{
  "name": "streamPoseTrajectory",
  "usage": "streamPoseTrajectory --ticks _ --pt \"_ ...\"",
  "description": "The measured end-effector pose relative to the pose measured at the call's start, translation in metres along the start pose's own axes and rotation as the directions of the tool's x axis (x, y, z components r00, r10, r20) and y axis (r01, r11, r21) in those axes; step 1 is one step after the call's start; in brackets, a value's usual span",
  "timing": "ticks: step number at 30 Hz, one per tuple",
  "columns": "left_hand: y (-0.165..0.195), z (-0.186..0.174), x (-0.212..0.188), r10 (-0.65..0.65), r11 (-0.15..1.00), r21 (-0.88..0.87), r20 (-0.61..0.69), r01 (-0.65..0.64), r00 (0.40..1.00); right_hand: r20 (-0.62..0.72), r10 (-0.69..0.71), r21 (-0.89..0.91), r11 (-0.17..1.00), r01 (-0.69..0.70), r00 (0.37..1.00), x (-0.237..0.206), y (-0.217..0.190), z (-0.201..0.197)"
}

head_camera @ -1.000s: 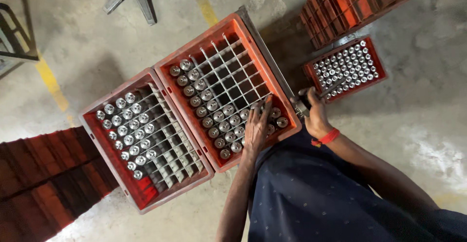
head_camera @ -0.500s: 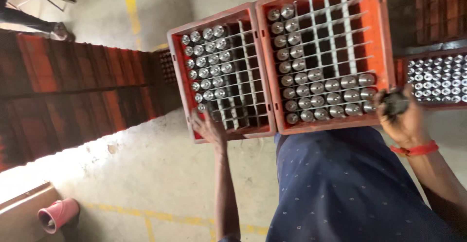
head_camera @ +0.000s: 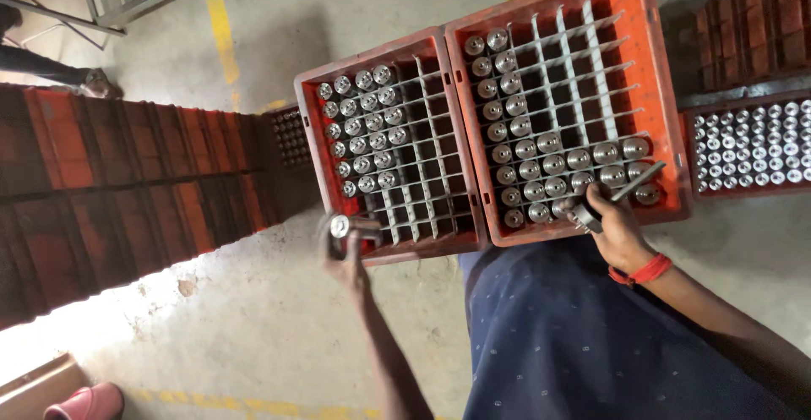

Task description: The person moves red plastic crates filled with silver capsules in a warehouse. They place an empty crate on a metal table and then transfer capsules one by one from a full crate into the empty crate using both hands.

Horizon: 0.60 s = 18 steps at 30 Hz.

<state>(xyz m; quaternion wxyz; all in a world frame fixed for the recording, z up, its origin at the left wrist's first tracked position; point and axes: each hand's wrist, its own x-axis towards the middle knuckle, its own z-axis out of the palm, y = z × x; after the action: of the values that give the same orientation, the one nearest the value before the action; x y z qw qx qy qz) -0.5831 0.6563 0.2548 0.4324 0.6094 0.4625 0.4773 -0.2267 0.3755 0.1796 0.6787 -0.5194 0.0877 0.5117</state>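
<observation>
Metal cylinder (head_camera: 340, 226) sits pinched in the left hand (head_camera: 346, 255) at the left crate's (head_camera: 314, 145) near rim, so it should drop upright into an empty cell, while the right hand (head_camera: 615, 230) grips a dark tool (head_camera: 610, 202) over the right crate (head_camera: 655, 90).

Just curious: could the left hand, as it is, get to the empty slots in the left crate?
Probably yes: the left hand, holding a metal cylinder, hovers at the left crate near edge, and nothing covers its empty slots.
</observation>
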Motion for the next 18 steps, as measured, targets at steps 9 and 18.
streamPoseTrajectory --ticks 9,18 --pt "0.018 0.212 -0.115 -0.424 0.906 0.238 0.499 0.351 0.756 -0.017 -0.141 0.030 0.989 0.142 0.990 0.009 -0.017 0.061" --pt "0.042 0.268 -0.154 -0.459 0.865 0.496 0.724 0.075 0.515 0.247 -0.292 -0.081 0.944 0.320 0.924 -0.010 -0.052 0.041"
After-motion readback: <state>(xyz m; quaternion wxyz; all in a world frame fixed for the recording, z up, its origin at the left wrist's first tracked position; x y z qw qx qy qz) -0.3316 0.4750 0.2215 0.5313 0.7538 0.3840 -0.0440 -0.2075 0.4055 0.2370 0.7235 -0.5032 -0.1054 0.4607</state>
